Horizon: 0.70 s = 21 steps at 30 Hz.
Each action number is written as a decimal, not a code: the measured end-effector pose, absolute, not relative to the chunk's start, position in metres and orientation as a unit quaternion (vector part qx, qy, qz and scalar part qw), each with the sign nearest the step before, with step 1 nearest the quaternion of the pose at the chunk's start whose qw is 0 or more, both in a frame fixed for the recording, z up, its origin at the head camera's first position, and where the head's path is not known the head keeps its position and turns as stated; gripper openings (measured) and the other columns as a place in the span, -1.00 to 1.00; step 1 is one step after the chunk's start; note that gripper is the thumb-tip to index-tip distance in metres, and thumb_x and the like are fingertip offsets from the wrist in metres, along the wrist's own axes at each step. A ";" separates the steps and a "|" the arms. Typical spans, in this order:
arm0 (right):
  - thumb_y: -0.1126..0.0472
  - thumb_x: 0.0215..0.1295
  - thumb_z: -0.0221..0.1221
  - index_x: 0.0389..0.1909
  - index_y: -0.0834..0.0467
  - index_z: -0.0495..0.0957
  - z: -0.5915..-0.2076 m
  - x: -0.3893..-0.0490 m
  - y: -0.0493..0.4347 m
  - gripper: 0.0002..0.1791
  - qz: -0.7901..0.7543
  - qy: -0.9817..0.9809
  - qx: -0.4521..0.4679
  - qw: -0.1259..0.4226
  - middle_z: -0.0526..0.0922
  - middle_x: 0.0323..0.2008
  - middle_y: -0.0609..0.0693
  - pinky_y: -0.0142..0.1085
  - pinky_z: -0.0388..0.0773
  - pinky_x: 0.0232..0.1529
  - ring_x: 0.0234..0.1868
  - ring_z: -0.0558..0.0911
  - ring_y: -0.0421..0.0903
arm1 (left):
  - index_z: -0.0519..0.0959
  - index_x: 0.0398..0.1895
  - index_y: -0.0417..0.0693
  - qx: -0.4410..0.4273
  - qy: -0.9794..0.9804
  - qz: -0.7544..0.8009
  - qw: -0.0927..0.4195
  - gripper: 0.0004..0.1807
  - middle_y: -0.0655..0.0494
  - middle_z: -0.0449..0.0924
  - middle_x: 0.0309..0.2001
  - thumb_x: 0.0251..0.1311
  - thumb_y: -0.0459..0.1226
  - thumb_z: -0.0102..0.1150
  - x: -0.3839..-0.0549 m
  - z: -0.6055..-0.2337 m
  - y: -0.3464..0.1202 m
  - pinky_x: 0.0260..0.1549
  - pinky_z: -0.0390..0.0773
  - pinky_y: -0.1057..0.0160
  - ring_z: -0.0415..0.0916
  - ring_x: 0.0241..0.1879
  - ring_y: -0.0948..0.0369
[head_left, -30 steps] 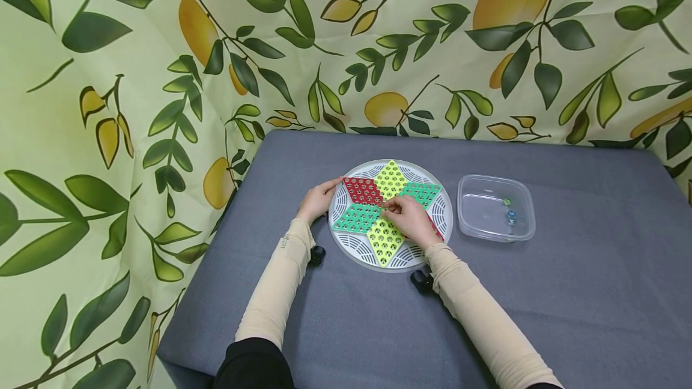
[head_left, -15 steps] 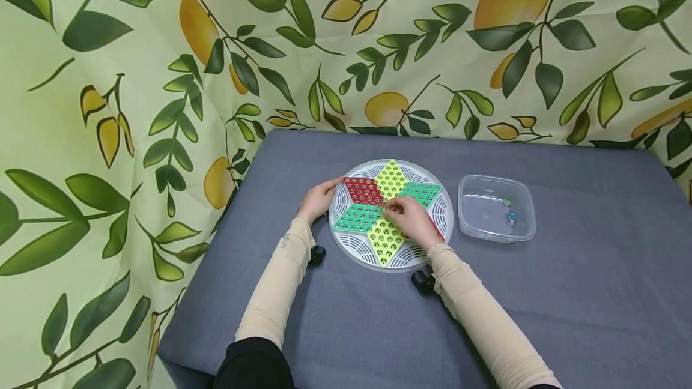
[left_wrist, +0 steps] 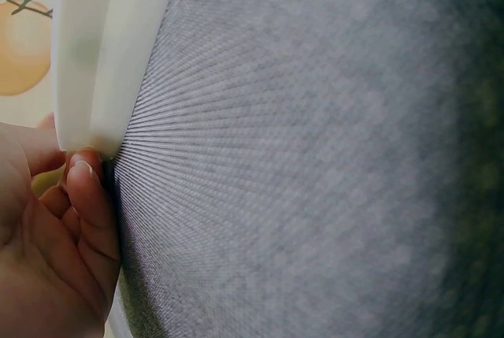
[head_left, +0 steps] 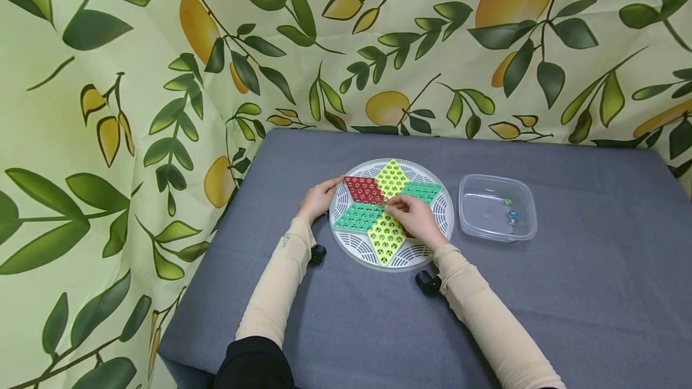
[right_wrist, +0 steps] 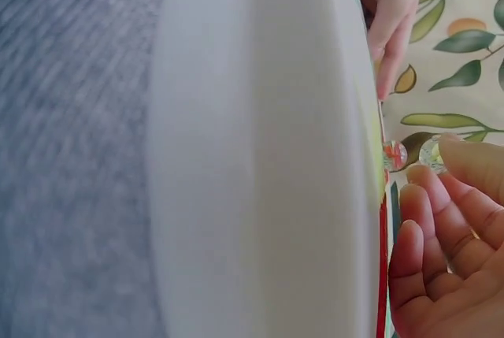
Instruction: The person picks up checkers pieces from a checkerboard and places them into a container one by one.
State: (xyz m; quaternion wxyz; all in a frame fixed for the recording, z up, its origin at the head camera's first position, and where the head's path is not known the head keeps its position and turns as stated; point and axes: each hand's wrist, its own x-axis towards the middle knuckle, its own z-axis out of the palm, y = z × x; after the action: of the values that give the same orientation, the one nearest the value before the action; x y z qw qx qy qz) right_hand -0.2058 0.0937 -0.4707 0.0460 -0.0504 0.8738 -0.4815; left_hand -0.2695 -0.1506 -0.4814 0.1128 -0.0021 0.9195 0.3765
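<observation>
A round white Chinese checkers board (head_left: 357,248) with a red, yellow and green star lies on the table. My left hand (head_left: 316,202) holds its left rim; in the left wrist view, that hand's fingers (left_wrist: 93,200) curl at the rim. Over the middle of the star is my right hand (head_left: 415,218). Between thumb and finger it pinches a clear glass marble (right_wrist: 431,152) with a yellowish tint, just off the board. Beside it, a marble with an orange-red swirl (right_wrist: 395,155) sits on the board. The right hand covers part of the star in the head view.
Right of the board stands a clear plastic container (head_left: 473,221) with a green marble (head_left: 507,201) and blue marbles (head_left: 512,215) inside. Grey cloth (head_left: 594,269) covers the table. A leaf-and-fruit patterned curtain (head_left: 303,95) hangs behind and at the left.
My right hand has shifted slightly to the right and away from the board's middle, showing a bit more of the star. My left hand stays at the rim.
</observation>
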 end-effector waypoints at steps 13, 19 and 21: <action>0.05 0.22 0.21 -0.15 0.11 0.60 -0.464 -0.202 0.105 -0.74 -0.501 0.864 -0.051 0.026 0.67 -0.28 0.04 -0.33 0.49 -0.20 -0.30 0.58 -0.15 | 0.31 0.27 0.54 -0.003 0.920 0.374 0.120 -0.60 0.05 0.52 0.13 0.43 -0.02 -0.25 -0.269 -0.481 -0.151 -0.64 0.37 0.33 0.28 -0.74 0.27; 0.07 0.22 0.21 -0.11 0.12 0.60 -0.458 -0.200 0.110 -0.72 -0.506 0.860 -0.061 0.010 0.67 -0.27 0.06 -0.36 0.49 -0.24 -0.32 0.58 -0.18 | 0.30 0.27 0.55 -0.003 0.920 0.373 0.118 -0.60 0.06 0.49 0.17 0.43 -0.02 -0.26 -0.270 -0.482 -0.151 -0.62 0.38 0.33 0.29 -0.73 0.27; 0.06 0.23 0.20 -0.09 0.12 0.59 -0.455 -0.199 0.112 -0.70 -0.504 0.862 -0.063 0.004 0.67 -0.25 0.06 -0.38 0.48 -0.25 -0.31 0.56 -0.20 | 0.30 0.27 0.55 -0.001 0.921 0.373 0.116 -0.60 0.05 0.48 0.18 0.43 -0.02 -0.25 -0.270 -0.481 -0.151 -0.62 0.38 0.32 0.29 -0.72 0.27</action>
State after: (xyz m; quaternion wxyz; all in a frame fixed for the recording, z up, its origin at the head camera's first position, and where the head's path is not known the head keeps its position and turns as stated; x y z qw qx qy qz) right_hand -0.1985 0.1123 -0.4551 0.0035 -0.0628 0.8615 -0.5038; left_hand -0.2698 -0.1510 -0.4813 0.1163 -0.0014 0.9206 0.3729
